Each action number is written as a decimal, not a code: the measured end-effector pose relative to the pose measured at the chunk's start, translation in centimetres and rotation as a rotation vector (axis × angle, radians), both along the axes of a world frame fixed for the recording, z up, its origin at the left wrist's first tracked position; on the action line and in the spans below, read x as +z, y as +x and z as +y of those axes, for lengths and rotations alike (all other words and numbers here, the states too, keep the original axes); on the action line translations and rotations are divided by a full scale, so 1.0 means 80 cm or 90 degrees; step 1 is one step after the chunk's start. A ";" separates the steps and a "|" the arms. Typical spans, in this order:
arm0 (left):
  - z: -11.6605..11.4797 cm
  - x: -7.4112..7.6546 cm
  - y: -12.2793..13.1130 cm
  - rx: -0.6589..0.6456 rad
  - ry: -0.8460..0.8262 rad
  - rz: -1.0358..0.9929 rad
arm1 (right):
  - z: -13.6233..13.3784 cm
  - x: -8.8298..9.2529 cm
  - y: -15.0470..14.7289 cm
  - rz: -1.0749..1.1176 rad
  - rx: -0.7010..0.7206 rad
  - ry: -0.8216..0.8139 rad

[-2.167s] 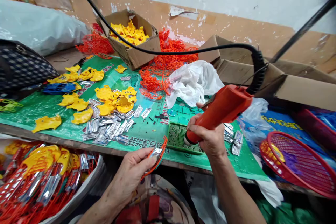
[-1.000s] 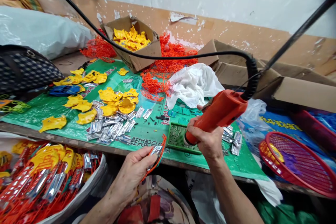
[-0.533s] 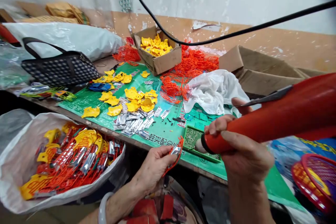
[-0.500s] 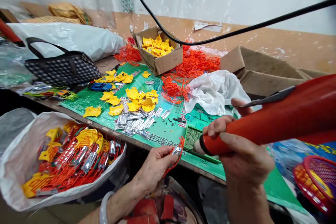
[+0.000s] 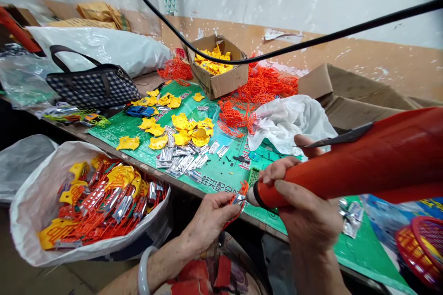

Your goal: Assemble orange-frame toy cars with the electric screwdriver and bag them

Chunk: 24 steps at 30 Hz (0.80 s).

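Note:
My left hand (image 5: 210, 220) pinches a small orange plastic frame with a silver strip (image 5: 238, 199) in front of the table edge. My right hand (image 5: 300, 205) is wrapped round a big orange electric screwdriver (image 5: 349, 161), whose tip touches the piece in my left hand. A black cable (image 5: 277, 50) runs up from the tool. On the green mat (image 5: 214, 173) lie silver strips (image 5: 180, 163) and yellow plastic parts (image 5: 187, 129). The green perforated tray (image 5: 254, 176) is mostly hidden behind my hands.
A white sack (image 5: 44, 193) of finished orange, yellow and silver pieces sits low at the left. A cardboard box (image 5: 221, 80) of yellow parts, orange frames (image 5: 256, 92), a white bag (image 5: 290, 120) and a checked handbag (image 5: 93, 85) stand on the table. A red basket (image 5: 420, 249) is at the right.
The view swung left and closer. The screwdriver's tip left the green tray and came onto the piece in my left hand, which still holds the same orange frame.

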<state>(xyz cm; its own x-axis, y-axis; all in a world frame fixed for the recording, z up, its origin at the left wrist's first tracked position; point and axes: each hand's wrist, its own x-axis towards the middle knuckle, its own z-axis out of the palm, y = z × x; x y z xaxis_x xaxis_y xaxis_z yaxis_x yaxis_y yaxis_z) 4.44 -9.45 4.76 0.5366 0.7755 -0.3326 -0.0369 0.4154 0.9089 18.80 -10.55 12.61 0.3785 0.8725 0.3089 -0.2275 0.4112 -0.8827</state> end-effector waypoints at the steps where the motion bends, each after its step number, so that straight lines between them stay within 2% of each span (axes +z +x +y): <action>1: 0.000 0.000 0.000 -0.001 0.004 0.003 | 0.000 -0.001 0.000 -0.005 -0.003 -0.001; 10: 0.000 -0.009 0.001 0.000 0.008 0.015 | 0.004 -0.008 -0.002 0.030 -0.025 -0.020; 18: -0.002 -0.010 0.001 0.025 0.017 0.011 | -0.001 -0.013 0.000 0.026 0.000 -0.009; 24: -0.004 -0.017 0.008 0.041 -0.020 -0.009 | -0.010 -0.023 -0.004 -0.061 0.011 -0.008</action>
